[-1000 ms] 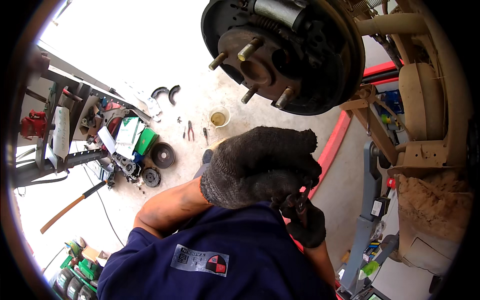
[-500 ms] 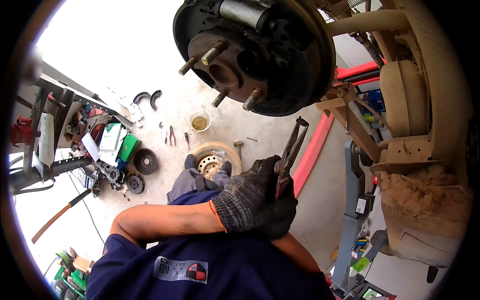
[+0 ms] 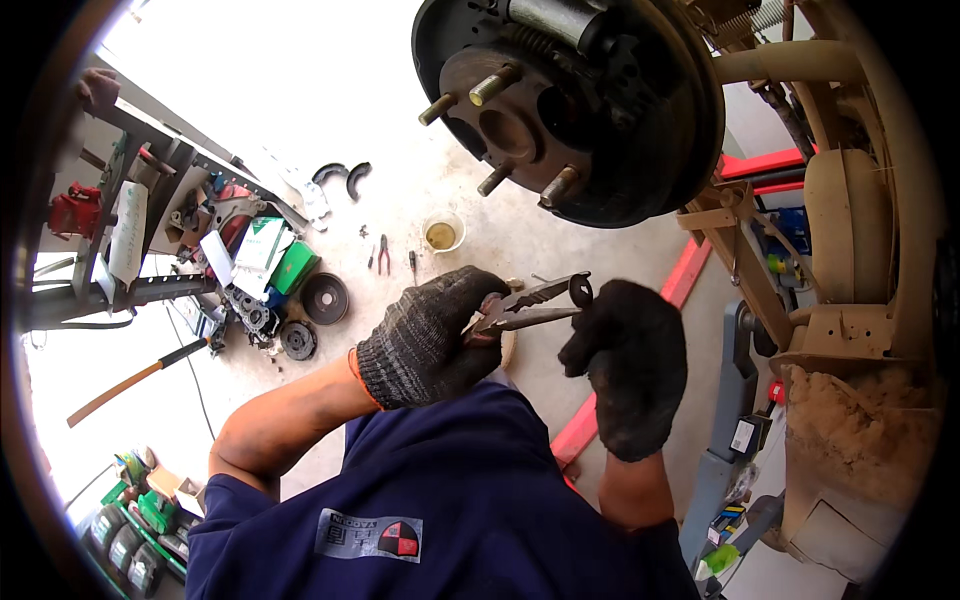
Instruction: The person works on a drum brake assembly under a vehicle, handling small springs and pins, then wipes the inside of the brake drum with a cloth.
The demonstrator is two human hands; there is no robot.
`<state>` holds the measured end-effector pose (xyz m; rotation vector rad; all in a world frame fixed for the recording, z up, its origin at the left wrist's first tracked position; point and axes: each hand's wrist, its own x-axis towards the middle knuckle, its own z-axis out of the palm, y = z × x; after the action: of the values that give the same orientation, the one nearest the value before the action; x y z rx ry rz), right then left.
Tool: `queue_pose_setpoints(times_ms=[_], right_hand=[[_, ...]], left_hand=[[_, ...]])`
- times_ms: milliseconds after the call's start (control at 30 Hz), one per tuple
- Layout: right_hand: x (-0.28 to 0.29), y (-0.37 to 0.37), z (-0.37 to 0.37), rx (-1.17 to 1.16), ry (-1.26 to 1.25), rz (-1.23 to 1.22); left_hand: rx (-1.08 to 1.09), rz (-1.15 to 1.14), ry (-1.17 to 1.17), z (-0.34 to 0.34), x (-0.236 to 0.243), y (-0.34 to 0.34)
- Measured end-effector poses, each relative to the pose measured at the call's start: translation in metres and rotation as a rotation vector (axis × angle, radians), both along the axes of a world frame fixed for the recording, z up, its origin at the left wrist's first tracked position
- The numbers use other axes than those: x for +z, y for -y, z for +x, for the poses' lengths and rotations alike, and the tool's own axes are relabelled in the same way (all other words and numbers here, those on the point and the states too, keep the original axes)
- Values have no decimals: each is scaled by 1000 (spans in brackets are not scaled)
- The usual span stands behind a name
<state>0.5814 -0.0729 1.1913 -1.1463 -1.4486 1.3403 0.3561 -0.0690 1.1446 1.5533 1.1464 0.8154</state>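
Note:
My left hand (image 3: 435, 335), in a dark knitted glove, is closed round the reddish handles of a pair of long-jawed pliers (image 3: 530, 305). The parted jaws point right, toward my other hand. By their tips is a small dark round piece (image 3: 581, 290); whether it is part of the tool or a separate part I cannot tell. My right hand (image 3: 635, 365), in a black glove, is curled close beside the tips; what its fingers hold, if anything, is hidden. Above both hands hangs a wheel hub (image 3: 510, 130) with threaded studs, in front of a dark round backing plate (image 3: 650, 150).
Brown suspension parts (image 3: 850, 230) and a red lift arm (image 3: 690, 275) stand on the right, with a grey post (image 3: 735, 380). On the floor lie curved brake shoes (image 3: 357, 180), a tub of liquid (image 3: 443, 234), hand tools (image 3: 384, 255) and a brake drum (image 3: 325, 298).
The pliers have swung from pointing up to pointing right and moved left with my left hand. My right hand has come apart from the left and moved right, near the jaw tips. The view has shifted.

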Motion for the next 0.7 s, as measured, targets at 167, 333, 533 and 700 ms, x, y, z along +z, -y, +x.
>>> queue_pose_setpoints(times_ms=[167, 333, 533, 700], right_hand=[[30, -26, -25, 206, -304, -128], [17, -25, -36, 56, -57, 154], [-15, -43, -37, 364, -299, -104], [-17, -52, -39, 293, -407, -170]], left_hand=[[97, 359, -146, 0, -7, 2], [198, 333, -198, -3, -3, 0], [3, 80, 35, -6, 2, 6], [-15, -11, -62, -17, 17, 15]])
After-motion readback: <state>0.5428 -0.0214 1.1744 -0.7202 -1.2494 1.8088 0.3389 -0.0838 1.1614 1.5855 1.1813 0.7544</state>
